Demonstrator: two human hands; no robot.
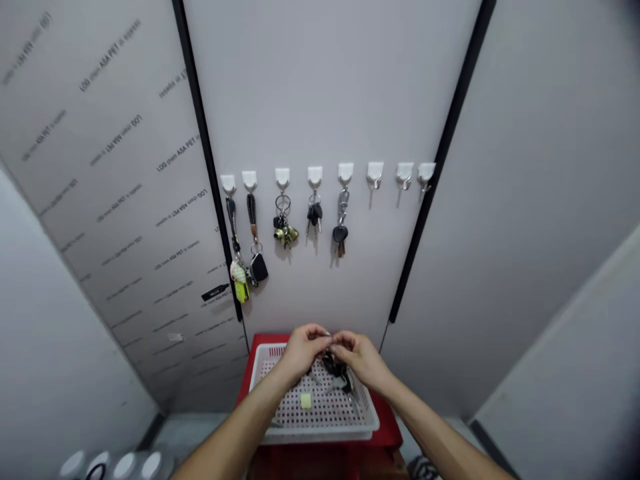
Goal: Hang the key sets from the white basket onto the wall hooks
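Over a white perforated plastic basket [320, 433], my left hand [304, 350] and my right hand [363, 360] meet, thumbs and fingertips pinched together. A bunch of keys [336, 368] with dark heads hangs just below the fingertips, apparently gripped by both hands. The exact point of grip, perhaps a ring, is hidden by the fingers. Beneath the hands, more keys seem to lie in the basket, partly covered and hard to separate from the held bunch. A small pale yellow square [306, 401] rests on the basket floor.
The basket sits on a red stool or table [390, 423] against a light panel. Several white hooks [315, 177] line the panel, the left ones bearing key sets such as dark-headed keys [340, 235]. Three hooks [404, 175] are at the right. White-lidded containers [125, 465] stand lower left.
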